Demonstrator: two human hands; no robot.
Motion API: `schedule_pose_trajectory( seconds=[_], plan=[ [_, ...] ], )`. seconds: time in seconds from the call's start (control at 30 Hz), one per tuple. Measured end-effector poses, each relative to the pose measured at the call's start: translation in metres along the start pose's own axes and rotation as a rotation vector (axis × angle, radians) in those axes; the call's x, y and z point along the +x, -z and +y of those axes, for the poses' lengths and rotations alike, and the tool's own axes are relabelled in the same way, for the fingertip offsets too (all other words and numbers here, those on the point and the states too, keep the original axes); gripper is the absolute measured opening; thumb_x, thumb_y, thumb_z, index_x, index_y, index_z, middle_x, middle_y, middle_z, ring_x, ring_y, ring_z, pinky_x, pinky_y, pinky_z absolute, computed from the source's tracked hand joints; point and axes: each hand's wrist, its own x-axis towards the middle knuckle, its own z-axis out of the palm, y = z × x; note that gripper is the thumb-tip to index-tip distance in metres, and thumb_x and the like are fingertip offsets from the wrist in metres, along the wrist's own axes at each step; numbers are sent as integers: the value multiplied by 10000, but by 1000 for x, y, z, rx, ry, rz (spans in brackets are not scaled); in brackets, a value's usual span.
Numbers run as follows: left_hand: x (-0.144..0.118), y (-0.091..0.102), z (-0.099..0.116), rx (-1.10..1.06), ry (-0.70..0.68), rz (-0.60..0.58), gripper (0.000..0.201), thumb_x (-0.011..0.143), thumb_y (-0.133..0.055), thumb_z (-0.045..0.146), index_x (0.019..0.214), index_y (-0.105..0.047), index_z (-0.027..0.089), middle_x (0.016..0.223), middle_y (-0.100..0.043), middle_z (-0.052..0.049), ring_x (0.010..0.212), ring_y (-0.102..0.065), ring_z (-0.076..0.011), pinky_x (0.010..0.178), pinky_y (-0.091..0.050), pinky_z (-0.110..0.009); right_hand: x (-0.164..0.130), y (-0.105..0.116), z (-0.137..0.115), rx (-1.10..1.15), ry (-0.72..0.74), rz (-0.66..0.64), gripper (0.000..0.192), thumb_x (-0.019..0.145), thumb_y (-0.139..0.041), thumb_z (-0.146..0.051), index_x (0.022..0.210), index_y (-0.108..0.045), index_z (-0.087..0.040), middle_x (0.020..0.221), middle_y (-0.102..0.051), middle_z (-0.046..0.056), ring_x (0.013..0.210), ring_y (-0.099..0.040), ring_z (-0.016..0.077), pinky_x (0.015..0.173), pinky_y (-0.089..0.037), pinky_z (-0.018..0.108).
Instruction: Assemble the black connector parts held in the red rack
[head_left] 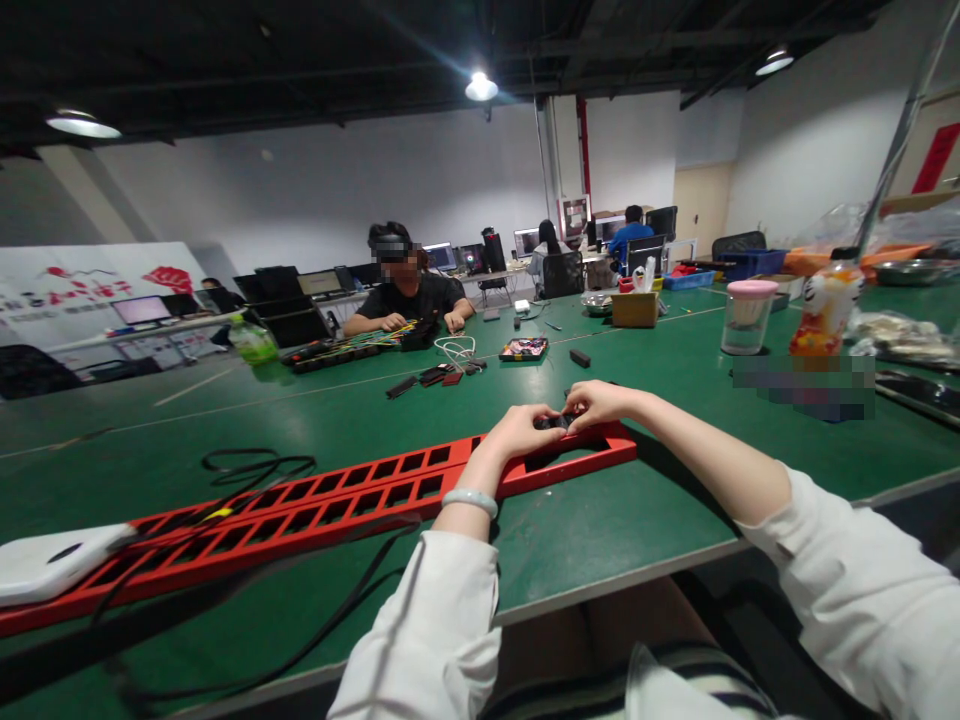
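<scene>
While both hands are meeting over the red tray [300,515] near the desk's [600,520] front edge, left hand [517,432] and right hand [600,402] fingers are pinching a small black part [556,422]. Best keeping it level above the slot. Farther off, a person [409,290] is working.

A green table [637,520] bears a long red tray [315,505] and black cables [255,465].

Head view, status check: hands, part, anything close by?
Left hand and right hand pinch small black part over red slotted rack. Black cable crosses rack further left.
</scene>
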Motion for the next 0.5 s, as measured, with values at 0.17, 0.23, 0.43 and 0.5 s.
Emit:
schedule_pose_trajectory(
  seconds=[0.17, 0.23, 0.43, 0.5],
  plan=[
    [0, -1, 1, 12, 16, 11, 433, 665, -531, 504, 953, -636, 198, 844, -655, -23, 759, -592, -184, 674, -439, -243, -2, 4, -3, 22, 12, -30, 438, 690, -566, -460, 999, -636, -157, 903, -576, 75, 777, -521, 168, 640, -375, 214],
    [0, -1, 1, 21, 27, 17, 421, 662, -535, 497, 936, -638, 195, 839, -654, -24, 755, -591, -186, 670, -440, -248, -3, 5, -3, 51, -6, -44, 433, 681, -581, -438, 1007, -635, -158, 907, -593, 70, 767, -524, 165, 632, -370, 209],
    [1, -1, 2, 15, 73, 17, 408, 648, -553, 488, 912, -639, 188, 849, -648, -30, 777, -589, -189, 697, -442, -251, -5, 6, -1, 148, -84, -133, 439, 680, -575, -416, 1047, -620, -179, 844, -644, 12, 684, -530, 138, 555, -348, 192],
    [1, -2, 0, 16, 55, 19, 400, 651, -553, 485, 912, -638, 194, 853, -648, -26, 775, -588, -186, 700, -441, -250, -5, 6, 0, 149, -80, -140, 450, 694, -556, -408, 1080, -602, -180, 869, -649, 11, 680, -533, 136, 553, -349, 192]
  ],
)
